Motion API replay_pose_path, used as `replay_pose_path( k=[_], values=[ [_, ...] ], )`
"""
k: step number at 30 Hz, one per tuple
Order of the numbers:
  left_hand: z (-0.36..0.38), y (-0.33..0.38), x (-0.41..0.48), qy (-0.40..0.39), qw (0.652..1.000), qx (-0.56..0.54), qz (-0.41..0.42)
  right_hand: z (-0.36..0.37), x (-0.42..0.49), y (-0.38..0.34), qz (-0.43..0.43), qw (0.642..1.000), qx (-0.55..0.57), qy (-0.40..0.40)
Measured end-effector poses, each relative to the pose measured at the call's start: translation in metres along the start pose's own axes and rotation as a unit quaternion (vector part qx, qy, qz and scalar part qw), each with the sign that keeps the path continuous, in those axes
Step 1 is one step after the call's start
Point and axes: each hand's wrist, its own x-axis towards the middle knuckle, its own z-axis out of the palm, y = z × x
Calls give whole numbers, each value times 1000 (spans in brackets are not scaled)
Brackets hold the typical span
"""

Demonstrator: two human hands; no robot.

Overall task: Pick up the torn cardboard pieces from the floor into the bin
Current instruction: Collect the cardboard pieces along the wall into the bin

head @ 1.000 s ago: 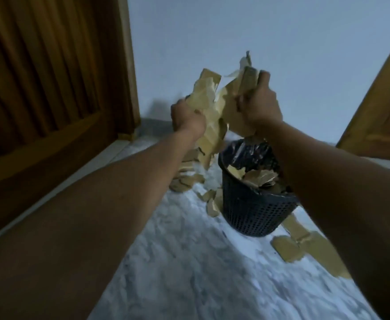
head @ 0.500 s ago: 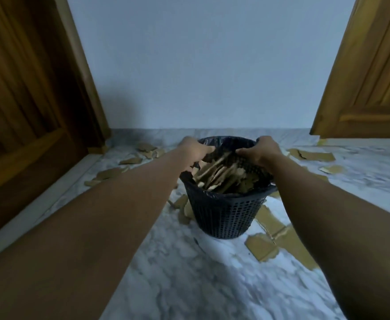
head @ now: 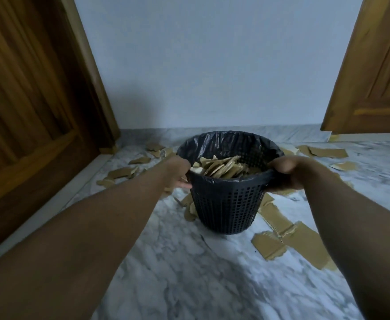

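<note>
Your right hand [head: 286,173] grips the bin [head: 226,204] at the right side of its rim, fingers curled over the lip and the bunched plastic there. Your left hand [head: 178,174] sits against the left side of the rim, with fingers [head: 184,184] reaching under the lip against the wall. I cannot tell whether they close round it.

The bin is a round, dark, tapering basket with a square-mesh wall. It stands upright on the marble floor [head: 189,273], which is white with grey veins. A glossy, crinkled black liner [head: 224,139] is folded over its rim.

Inside the bin, a heap of torn cardboard pieces [head: 221,168] lies stacked on edge, tan with ragged borders. More cardboard is on the floor:
- Broad flat sheets [head: 288,241] lie on the near right of the bin.
- Small scraps [head: 189,209] lean at its left base.
- Scattered fragments [head: 120,173] lie further out on its left.
- Longer strips [head: 323,152] lie on its far right.

A dark panelled wooden door [head: 28,112] stands left of the bin and a lighter one [head: 374,77] stands right of it. A pale smooth wall [head: 212,65] is behind it.
</note>
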Motion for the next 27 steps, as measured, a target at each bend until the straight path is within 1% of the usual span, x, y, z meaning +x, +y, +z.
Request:
replay_pose_path(
  k=[2,4,6,8,10,12,17,19,21,24,27],
  values=[
    [-12,17,-3,22,999,-2,37,2,3,-22,-41,999,15,15],
    [-24,33,1,37,997,-43,58,11,13,-41,-80,995,44,28],
    [-33,45,9,43,992,-95,75,21,25,-56,-129,985,107,42],
    [-35,54,24,63,977,-180,94,32,38,-66,-177,962,196,71],
    [-29,62,41,106,957,-244,115,43,60,-71,-216,927,293,90],
    [-17,68,56,146,950,-242,136,52,85,-69,-238,907,334,98],
    [14,83,84,197,950,-192,146,62,135,-62,-249,890,355,139],
    [17,94,92,185,954,-178,152,61,149,-61,-240,884,371,152],
    [15,102,103,156,961,-172,151,62,159,-61,-225,880,387,159],
    [6,93,128,86,968,-190,136,69,173,-60,-238,871,383,195],
    [-7,79,142,19,976,-197,95,78,180,-62,-252,875,356,208]
  ],
)
